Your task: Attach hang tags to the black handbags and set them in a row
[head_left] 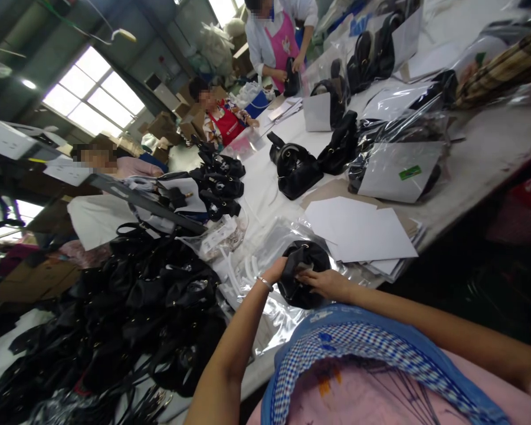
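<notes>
A black handbag [307, 251] sits on the table edge in front of me, over clear plastic bags [265, 330]. My left hand [274, 273], with a bracelet at the wrist, grips the handbag's left side; its fingertips are hidden behind the black material. From the right, my right hand [327, 284] reaches to the bag's mouth, its fingers bent at the opening and pressed on the edge. A small pale patch shows beside those fingers, too blurred to name. Just right of the handbag lies a stack of white card sheets [358, 227].
A large heap of black handbags [146, 301] fills the left. More black bags [294, 168] stand on the white table [259, 177], beside plastic-wrapped bags [393, 168]. A grey metal bar [146, 203] crosses at left. Three people work across the table, one in a pink apron [282, 44].
</notes>
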`<state>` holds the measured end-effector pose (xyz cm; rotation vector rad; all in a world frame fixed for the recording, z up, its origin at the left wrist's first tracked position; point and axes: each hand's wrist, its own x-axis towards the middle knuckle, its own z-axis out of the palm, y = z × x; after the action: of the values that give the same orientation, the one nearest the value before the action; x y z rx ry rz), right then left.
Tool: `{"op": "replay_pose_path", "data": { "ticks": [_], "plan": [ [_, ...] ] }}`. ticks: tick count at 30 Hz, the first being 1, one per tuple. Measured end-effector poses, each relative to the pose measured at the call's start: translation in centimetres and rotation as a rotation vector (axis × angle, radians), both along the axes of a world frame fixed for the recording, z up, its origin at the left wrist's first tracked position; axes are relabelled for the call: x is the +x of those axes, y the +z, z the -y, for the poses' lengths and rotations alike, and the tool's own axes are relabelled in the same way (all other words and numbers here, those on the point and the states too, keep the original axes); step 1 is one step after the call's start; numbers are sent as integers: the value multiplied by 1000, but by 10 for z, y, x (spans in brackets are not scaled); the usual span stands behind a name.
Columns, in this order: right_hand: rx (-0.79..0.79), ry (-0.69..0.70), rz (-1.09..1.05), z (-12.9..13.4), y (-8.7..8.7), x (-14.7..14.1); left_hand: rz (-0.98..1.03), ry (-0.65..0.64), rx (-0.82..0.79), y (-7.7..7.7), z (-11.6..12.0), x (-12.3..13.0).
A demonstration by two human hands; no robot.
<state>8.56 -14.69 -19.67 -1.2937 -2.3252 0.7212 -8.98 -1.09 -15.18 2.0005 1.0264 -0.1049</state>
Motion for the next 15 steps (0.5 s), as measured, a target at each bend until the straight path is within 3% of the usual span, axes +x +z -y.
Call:
{"op": "replay_pose_path", "data": {
  "ticks": [4,8,10,15],
  "plan": [
    [-75,-76,-135,-9,-5,0,9,119,63,28,24,-27],
    [-193,-106,-335,-16,-6,4,95,14,-25,52,59,-51],
    [-277,-90,-327,-21,-2,5,102,-7,-3,56,72,-51],
    [-359,-58,-278,-33,5,7,-149,165,164,46,78,-32]
  ]
}}
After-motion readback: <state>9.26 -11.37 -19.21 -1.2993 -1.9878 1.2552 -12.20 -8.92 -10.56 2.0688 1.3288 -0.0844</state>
